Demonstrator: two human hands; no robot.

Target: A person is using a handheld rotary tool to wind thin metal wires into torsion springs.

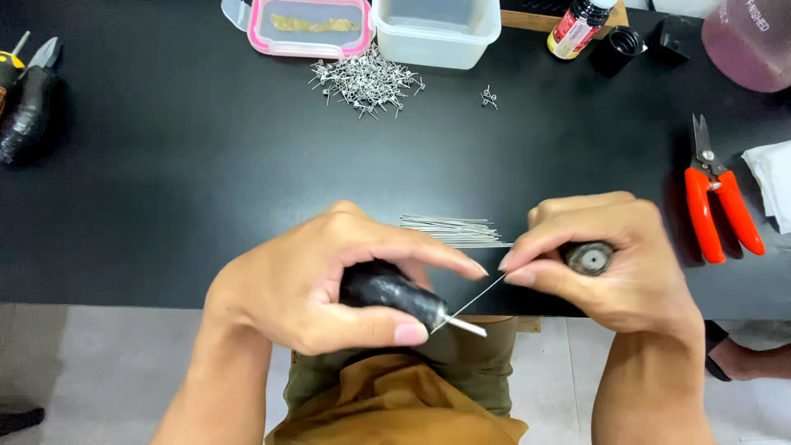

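Observation:
My left hand (329, 280) grips a black-handled tool (394, 295) with a thin metal tip (466, 327) that points right, just below the table's front edge. My right hand (606, 259) pinches a thin metal wire (478, 298) between thumb and forefinger, and the wire's lower end meets the tool's tip. The same hand also holds a dark round-ended tool (589, 258) in its palm. A bundle of straight wires (457, 231) lies on the black table (206, 181) just behind my hands.
A heap of small coiled wire pieces (362, 81) lies at the back, near a pink-rimmed box (309, 26) and a white tub (437, 29). Red-handled snips (715, 198) lie right, beside a white cloth (773, 177). A small bottle (578, 25), a pink jug (754, 41) and black-handled pliers (29, 103) stand around.

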